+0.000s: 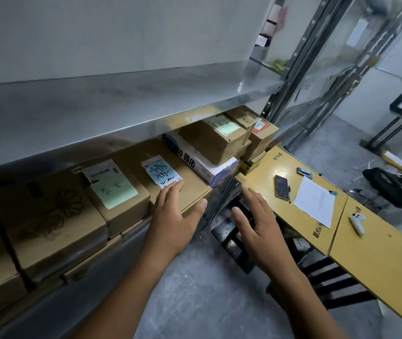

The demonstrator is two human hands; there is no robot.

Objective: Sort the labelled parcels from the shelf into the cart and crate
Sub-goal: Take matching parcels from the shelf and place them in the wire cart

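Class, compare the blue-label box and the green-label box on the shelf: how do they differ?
The blue-label box bears a blue note with large handwriting; the green-label box has a green note below a printed white sticker. The left hand touches the blue-label box; no hand touches the green-label box. Both are brown cardboard, side by side on one shelf.

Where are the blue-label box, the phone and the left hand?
blue-label box point(162, 173), head view, on its blue label.
phone point(282, 187), head view, middle of the screen.
left hand point(174, 216), head view, back of the hand.
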